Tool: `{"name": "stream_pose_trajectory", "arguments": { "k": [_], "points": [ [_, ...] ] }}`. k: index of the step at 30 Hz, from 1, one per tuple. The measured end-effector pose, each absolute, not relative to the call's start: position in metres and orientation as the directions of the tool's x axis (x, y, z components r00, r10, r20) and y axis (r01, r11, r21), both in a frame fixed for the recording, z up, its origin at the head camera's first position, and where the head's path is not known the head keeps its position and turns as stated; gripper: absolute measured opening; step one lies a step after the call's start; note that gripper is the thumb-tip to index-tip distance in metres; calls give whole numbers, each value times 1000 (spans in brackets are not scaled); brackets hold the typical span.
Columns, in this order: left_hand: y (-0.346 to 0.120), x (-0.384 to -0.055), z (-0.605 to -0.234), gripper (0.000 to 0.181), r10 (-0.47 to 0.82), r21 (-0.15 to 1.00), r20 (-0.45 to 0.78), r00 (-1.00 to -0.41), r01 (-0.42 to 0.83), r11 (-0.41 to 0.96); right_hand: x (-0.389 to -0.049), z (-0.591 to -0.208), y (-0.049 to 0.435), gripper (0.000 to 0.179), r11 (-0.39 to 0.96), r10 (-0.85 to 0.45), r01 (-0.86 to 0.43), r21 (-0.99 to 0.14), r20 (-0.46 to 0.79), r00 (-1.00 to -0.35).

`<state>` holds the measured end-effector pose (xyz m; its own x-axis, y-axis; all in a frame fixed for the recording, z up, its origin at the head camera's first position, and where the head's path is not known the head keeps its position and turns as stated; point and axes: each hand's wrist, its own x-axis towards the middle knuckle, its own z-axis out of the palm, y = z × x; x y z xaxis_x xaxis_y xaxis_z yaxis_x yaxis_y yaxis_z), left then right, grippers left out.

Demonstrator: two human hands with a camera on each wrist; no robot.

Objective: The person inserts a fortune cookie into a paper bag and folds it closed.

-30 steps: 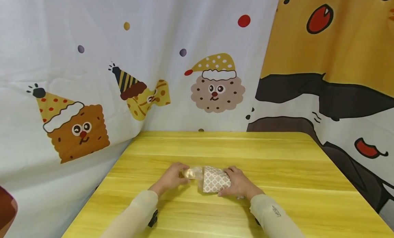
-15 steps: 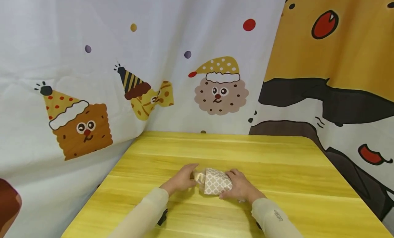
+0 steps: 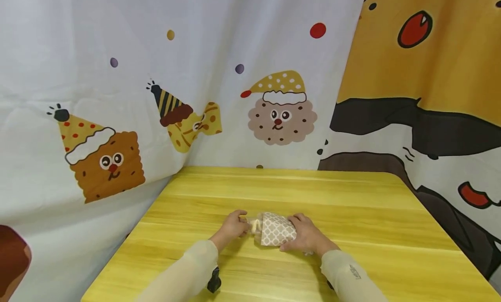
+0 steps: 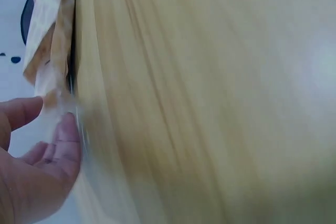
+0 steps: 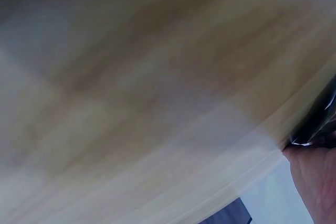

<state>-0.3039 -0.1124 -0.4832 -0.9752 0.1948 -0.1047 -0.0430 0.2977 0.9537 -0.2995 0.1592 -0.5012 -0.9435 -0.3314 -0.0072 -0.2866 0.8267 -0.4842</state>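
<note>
A pouch with a white and beige lattice-patterned sleeve [image 3: 278, 229] lies on the table, with clear crinkled plastic [image 3: 252, 226] sticking out at its left end. Something cream-gold [image 3: 256, 226] shows within that plastic; its kind is unclear. My right hand [image 3: 307, 234] grips the pouch's right end, thumb on the near side and fingers on the far side. At the plastic end, my left hand [image 3: 233, 225] holds the film with bent fingers. The left wrist view shows blurred film between the thumb [image 4: 23, 111] and fingers. The right wrist view catches only part of the right hand [image 5: 317, 182].
The yellow wood-grain table [image 3: 297, 189] extends around both hands. Behind it hangs a white curtain [image 3: 211, 41] with cartoon prints, meeting an orange and black printed part [image 3: 422, 67] on the right. Straps sit under both sleeves.
Over the second my left hand moved right toward the sleeve, then drew back slightly. The cream-gold part now sits closer to the sleeve. My right hand keeps its grip.
</note>
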Motion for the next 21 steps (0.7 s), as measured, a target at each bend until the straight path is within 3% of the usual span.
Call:
{"name": "stream_pose_trajectory", "arguments": {
  "k": [10,21],
  "points": [
    [-97,-304,-485,34,88,961,-71,-994,-45,273,-301,-504,161,111,817,-330,-289,-499,6,-944],
    [-83,-309,-489,19,125,955,-1,-992,36,293,-298,-500,159,113,822,-352,-308,-480,-2,-936]
  ]
}}
